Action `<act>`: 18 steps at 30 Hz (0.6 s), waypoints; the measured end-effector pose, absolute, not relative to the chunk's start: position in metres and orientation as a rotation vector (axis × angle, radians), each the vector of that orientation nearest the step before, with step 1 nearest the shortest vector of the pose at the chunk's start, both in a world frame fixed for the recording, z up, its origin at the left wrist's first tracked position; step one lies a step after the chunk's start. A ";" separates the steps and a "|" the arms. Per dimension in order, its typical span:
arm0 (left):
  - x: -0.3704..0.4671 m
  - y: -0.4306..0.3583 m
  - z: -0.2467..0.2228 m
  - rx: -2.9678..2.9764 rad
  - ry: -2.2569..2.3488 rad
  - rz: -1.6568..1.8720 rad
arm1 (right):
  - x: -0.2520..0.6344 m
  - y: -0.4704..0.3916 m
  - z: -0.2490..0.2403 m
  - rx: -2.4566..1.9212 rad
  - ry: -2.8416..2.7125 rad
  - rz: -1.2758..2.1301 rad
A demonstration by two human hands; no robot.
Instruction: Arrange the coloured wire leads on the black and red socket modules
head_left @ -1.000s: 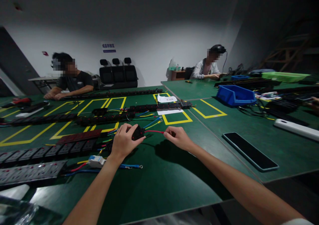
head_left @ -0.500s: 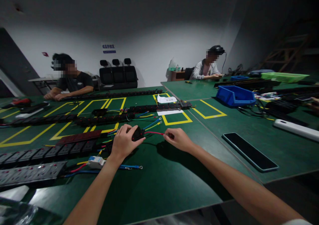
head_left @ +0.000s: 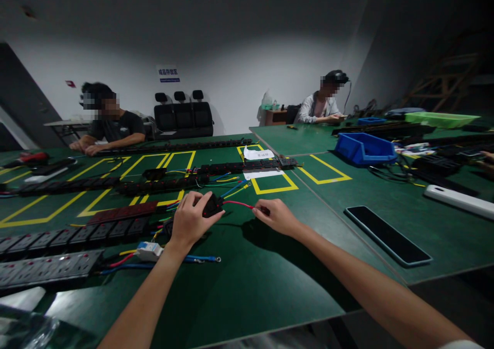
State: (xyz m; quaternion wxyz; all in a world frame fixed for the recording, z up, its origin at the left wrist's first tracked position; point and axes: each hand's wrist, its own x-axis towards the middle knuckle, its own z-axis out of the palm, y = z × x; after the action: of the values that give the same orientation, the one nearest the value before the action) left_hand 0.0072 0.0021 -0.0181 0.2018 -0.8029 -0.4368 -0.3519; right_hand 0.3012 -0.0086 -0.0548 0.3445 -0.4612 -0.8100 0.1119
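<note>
My left hand (head_left: 192,216) is closed round a black socket module (head_left: 213,205), thumb in front and fingers over its top. A red wire (head_left: 236,203) runs from this module to my right hand (head_left: 276,216), whose fingertips pinch the wire's far end. Blue and yellow-green wires (head_left: 242,187) with ring terminals stick out behind the module. Left of my left wrist lie a dark red socket strip (head_left: 121,213) and black socket strips (head_left: 92,234). A white and blue breaker (head_left: 150,251) sits on wires beside my left forearm.
A phone (head_left: 388,234) lies right of my right forearm, with a blue bin (head_left: 365,149) beyond it. More socket strips (head_left: 231,168) and paper sheets (head_left: 258,153) lie across the green table (head_left: 247,297). Two people (head_left: 119,125) sit at the far side; another hand shows at the right edge.
Both hands keep their hold. The module has tipped very slightly and the red wire sits a little more bowed; otherwise the scene looks the same.
</note>
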 end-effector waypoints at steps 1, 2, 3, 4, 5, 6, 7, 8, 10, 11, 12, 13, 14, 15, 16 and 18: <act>0.007 0.002 -0.017 -2.231 -1.211 -0.990 | 0.301 -0.009 -0.055 -1.197 -2.101 0.293; 0.007 0.001 -0.017 -2.221 -1.201 -0.994 | 0.300 -0.009 -0.054 -1.195 -2.099 0.296; 0.007 0.001 -0.016 -2.212 -1.193 -0.995 | 0.300 -0.009 -0.054 -1.192 -2.098 0.299; 0.007 0.001 -0.016 -2.204 -1.188 -0.993 | 0.300 -0.009 -0.054 -1.191 -2.097 0.302; 0.007 0.001 -0.016 -2.198 -1.183 -0.993 | 0.299 -0.009 -0.053 -1.190 -2.098 0.306; 0.007 0.000 -0.015 -2.192 -1.179 -0.994 | 0.299 -0.010 -0.053 -1.191 -2.097 0.312; 0.007 0.000 -0.015 -2.186 -1.173 -1.000 | 0.299 -0.010 -0.052 -1.194 -2.097 0.319; 0.007 0.000 -0.015 -2.179 -1.167 -1.009 | 0.299 -0.010 -0.051 -1.197 -2.095 0.325; 0.006 0.000 -0.015 -2.166 -1.158 -1.030 | 0.298 -0.011 -0.050 -1.199 -2.090 0.332; 0.006 0.001 -0.015 -2.163 -1.155 -1.039 | 0.298 -0.012 -0.049 -1.199 -2.090 0.334; 0.006 0.001 -0.015 -2.161 -1.155 -1.044 | 0.297 -0.012 -0.049 -1.198 -2.089 0.334; 0.006 0.001 -0.015 -2.159 -1.156 -1.046 | 0.297 -0.012 -0.049 -1.196 -2.090 0.334; 0.006 0.001 -0.015 -2.158 -1.157 -1.046 | 0.297 -0.012 -0.049 -1.194 -2.092 0.336; 0.006 0.001 -0.015 -2.157 -1.158 -1.044 | 0.297 -0.012 -0.049 -1.192 -2.095 0.340; 0.006 0.001 -0.015 -2.154 -1.161 -1.043 | 0.296 -0.012 -0.050 -1.191 -2.096 0.344; 0.006 0.001 -0.015 -2.150 -1.165 -1.041 | 0.296 -0.012 -0.051 -1.189 -2.101 0.354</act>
State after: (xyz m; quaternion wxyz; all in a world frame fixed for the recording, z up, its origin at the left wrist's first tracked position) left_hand 0.0063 0.0005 -0.0150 0.2394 -0.7854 -0.4256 -0.3804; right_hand 0.2956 -0.0119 -0.0510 0.3438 -0.4576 -0.8086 0.1363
